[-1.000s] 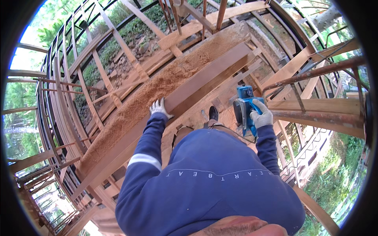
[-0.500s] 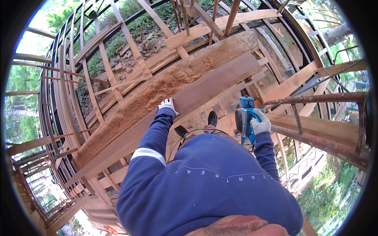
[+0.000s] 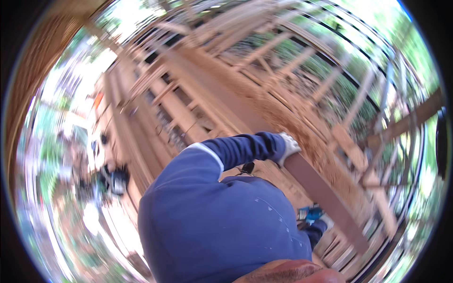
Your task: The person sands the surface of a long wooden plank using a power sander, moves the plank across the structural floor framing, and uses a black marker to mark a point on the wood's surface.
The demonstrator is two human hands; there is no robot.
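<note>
Timber frame (image 3: pixel 349 146) close beyond plank (image 3: pixel 325 193)

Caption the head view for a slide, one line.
Gloved left hand rests on a long wooden beam strewn with sawdust; gloved right hand grips a blue power tool.

We looked down on an open timber frame (image 3: pixel 226 101) of pale beams and cross-pieces, strongly blurred and bent toward the rim. A band of sawdust (image 3: pixel 302 134) lay along its right side. Beyond it, a lattice of thin slats (image 3: pixel 339 75) stood against green foliage (image 3: pixel 415 61). At the right edge a dark post (image 3: pixel 406 120) crossed the view at a slant. To the left, far below the frame, we saw dark, indistinct objects (image 3: pixel 113 179) on bright ground (image 3: pixel 101 221); their kind could not be told.
</note>
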